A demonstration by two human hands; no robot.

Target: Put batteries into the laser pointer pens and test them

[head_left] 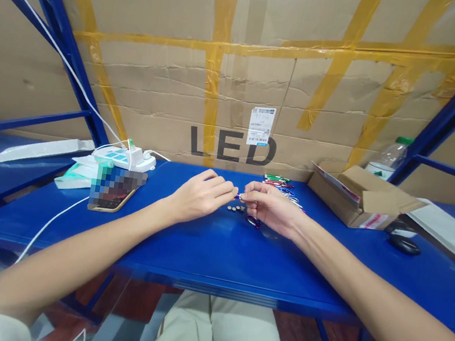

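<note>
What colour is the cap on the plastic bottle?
The cap is green, as the head view shows.

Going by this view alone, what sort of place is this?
Probably a bench in a workshop or storeroom: a blue table between blue metal uprights, a big taped cardboard sheet marked LED behind it, and small round pieces on top.

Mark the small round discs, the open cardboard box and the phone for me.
Small round discs (234, 209): head view, top of one disc.
Open cardboard box (332, 196): head view, left side wall.
Phone (118, 193): head view, middle of upper face.
</note>
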